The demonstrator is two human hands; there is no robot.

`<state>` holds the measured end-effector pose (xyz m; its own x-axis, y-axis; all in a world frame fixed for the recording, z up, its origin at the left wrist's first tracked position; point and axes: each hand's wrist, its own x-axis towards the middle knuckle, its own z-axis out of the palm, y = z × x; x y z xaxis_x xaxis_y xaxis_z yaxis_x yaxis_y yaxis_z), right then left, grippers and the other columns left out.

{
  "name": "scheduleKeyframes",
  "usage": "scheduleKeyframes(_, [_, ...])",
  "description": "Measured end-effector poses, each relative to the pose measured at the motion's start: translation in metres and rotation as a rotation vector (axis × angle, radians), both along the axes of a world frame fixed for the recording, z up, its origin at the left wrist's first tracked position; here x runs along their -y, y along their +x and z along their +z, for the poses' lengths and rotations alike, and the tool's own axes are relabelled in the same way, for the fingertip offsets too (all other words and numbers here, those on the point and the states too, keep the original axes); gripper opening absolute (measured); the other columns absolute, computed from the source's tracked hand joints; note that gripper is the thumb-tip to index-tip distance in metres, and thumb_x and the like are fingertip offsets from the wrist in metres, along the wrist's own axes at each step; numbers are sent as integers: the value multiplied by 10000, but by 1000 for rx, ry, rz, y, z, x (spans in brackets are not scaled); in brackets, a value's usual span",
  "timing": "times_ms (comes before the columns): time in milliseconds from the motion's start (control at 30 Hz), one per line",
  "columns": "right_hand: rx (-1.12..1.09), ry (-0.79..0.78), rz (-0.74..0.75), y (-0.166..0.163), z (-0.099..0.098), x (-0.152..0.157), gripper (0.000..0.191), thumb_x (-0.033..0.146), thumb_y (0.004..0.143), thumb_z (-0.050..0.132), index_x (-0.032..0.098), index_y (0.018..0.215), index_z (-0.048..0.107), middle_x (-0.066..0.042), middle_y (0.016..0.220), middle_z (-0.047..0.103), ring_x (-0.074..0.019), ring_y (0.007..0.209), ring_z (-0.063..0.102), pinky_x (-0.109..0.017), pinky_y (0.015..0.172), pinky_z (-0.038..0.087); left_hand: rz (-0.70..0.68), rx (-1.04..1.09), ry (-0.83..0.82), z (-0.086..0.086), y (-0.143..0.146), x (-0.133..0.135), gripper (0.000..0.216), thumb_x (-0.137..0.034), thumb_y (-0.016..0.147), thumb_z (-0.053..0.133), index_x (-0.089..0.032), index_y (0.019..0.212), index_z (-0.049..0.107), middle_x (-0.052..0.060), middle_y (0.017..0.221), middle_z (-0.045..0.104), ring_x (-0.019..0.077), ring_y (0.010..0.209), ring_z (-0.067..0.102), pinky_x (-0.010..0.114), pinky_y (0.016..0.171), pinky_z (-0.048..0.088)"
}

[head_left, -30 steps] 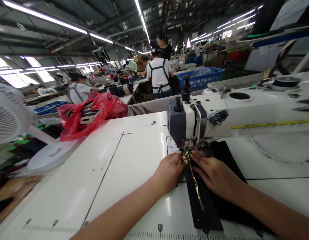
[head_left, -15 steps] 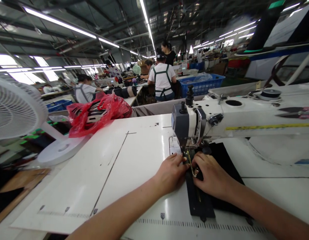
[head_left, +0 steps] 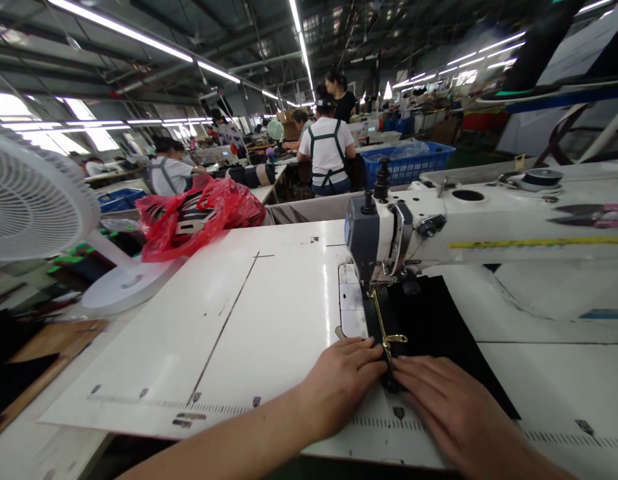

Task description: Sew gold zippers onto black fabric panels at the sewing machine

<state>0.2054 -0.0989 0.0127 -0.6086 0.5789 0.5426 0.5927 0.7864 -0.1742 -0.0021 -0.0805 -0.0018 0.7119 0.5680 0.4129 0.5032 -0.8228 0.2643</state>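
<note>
A black fabric piece (head_left: pixel 429 327) with a gold zipper (head_left: pixel 383 327) lies on the white sewing table (head_left: pixel 269 313) under the head of the sewing machine (head_left: pixel 439 233). My left hand (head_left: pixel 343 380) rests on the fabric's left edge, fingers stretched flat beside the zipper pull. My right hand (head_left: pixel 449 407) lies flat on the near end of the fabric, fingers pointing left toward the zipper. Both hands press the cloth down; neither grips anything.
A white desk fan (head_left: pixel 33 207) stands at the left edge. A red plastic bag (head_left: pixel 199 217) with parts sits at the table's far left. Scissors (head_left: pixel 589 217) lie on the machine arm. Other people work at tables behind, near a blue crate (head_left: pixel 409 160).
Both hands have slid back toward me along the fabric, away from the needle. The zipper pull now shows in front of the fingers. The camera has drifted left and down a little.
</note>
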Motion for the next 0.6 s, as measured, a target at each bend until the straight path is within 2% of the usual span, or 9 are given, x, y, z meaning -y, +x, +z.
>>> scheduleKeyframes(133, [5, -620, -54, 2, 36, -36, 330, 306, 911, 387, 213, 710, 631, -1, 670, 631, -149, 631, 585, -262, 581, 446, 158, 45, -289, 29, 2, -11, 168, -219, 809, 600, -193, 976, 599, 26, 884, 689, 184, 798, 646, 296, 723, 523])
scheduleKeyframes(200, [22, -780, -75, 3, 53, -51, 356, 344, 899, 392, 196, 650, 600, 7, 604, 585, -144, 580, 551, -249, 530, 410, 248, 63, -359, 40, 6, -17, 295, -313, 689, 734, -186, 921, 602, 19, 837, 677, 201, 748, 635, 294, 650, 513])
scheduleKeyframes(267, [8, -818, -81, 2, 64, -60, 350, 349, 879, 404, 183, 630, 585, 5, 591, 565, -144, 574, 531, -244, 520, 387, 306, 123, -391, 46, 11, -22, 321, -347, 629, 781, -181, 842, 607, 9, 798, 672, 193, 718, 627, 276, 625, 496])
scheduleKeyframes(367, [-17, -777, -99, 0, 73, -63, 340, 344, 860, 417, 176, 625, 597, -5, 600, 576, -150, 587, 533, -245, 523, 376, 349, 207, -388, 50, 16, -27, 165, -293, 706, 728, -177, 727, 613, -9, 726, 671, 158, 662, 618, 240, 604, 468])
scheduleKeyframes(467, [-15, -738, -95, -2, 77, -60, 313, 343, 856, 438, 179, 669, 629, -11, 633, 611, -156, 606, 555, -244, 527, 381, 329, 215, -355, 55, 16, -30, 93, -233, 750, 678, -178, 695, 627, -18, 687, 673, 141, 629, 616, 220, 576, 449])
scheduleKeyframes(600, [20, -697, -82, -4, 79, -56, 109, 277, 774, 591, 193, 778, 661, 0, 693, 649, -157, 632, 580, -244, 556, 410, 313, 192, -299, 58, 13, -31, 77, -172, 742, 660, -179, 671, 632, -19, 683, 678, 143, 634, 632, 214, 562, 463])
